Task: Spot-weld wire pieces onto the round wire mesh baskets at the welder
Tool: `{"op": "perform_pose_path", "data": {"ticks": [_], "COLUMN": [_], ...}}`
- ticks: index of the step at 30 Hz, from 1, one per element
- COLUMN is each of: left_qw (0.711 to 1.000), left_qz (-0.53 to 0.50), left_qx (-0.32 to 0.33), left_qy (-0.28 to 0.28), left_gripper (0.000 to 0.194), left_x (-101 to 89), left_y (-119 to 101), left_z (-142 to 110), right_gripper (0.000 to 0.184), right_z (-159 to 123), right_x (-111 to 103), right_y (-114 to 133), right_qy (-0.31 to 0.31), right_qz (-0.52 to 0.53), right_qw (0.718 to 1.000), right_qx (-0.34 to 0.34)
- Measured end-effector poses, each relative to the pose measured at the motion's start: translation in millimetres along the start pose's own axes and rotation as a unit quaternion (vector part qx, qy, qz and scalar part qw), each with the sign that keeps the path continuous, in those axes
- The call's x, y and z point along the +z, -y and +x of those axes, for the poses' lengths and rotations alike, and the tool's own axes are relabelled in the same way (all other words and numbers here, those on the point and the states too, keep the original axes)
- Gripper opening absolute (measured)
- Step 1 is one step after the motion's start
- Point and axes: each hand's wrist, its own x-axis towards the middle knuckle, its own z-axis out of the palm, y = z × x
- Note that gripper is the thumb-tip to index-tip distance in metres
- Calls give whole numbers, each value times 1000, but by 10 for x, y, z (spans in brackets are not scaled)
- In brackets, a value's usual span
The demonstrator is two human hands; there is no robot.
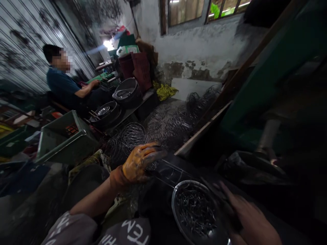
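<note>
My left hand (139,163), in a stained orange glove, is closed around the end of a thin wire frame (175,166). The frame's long wires run right from the fingers toward a round metal bowl (174,207). Many small shiny metal pieces (195,211) fill this bowl. On the bowl's right side is my bare right hand (251,217), blurred and partly in shadow. Its fingers lie beside a dark shape, and I cannot make out what they hold, if anything.
Tangled wire baskets (133,134) pile up on the floor ahead. A green crate (63,139) stands at left. Behind it a seated person (66,81) works near round black tubs (127,90). A large green machine (258,88) rises at right, and a yellow cloth (166,92) lies by the wall.
</note>
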Motion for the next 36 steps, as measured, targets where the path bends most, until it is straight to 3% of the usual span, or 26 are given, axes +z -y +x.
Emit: {"op": "perform_pose_path", "data": {"ticks": [4, 8, 14, 28, 32, 36], "left_qw": [999, 998, 998, 999, 999, 999], "left_qz": [-12, -12, -21, -28, -32, -22], "left_qx": [-34, -48, -59, -43, -33, -27], "left_qy": [21, 25, 26, 10, 11, 4], "left_gripper": [83, 83, 87, 82, 82, 78], "left_x": [8, 44, 65, 67, 85, 106], "left_y": [123, 203, 227, 105, 131, 136], "left_z": [-17, -5, 27, 123, 95, 34], "right_gripper": [85, 80, 84, 80, 77, 66], "right_z": [266, 455, 573, 732, 737, 668], "right_x": [86, 151, 136, 181, 168, 205], "right_y": [25, -42, -115, 39, -23, -162], "right_qy": [12, -14, 1, -64, -38, 35], "right_qz": [20, 14, -40, -92, -78, 8], "right_qw": [997, 997, 997, 991, 992, 992], "right_qx": [-76, -70, -72, -70, -93, -120]}}
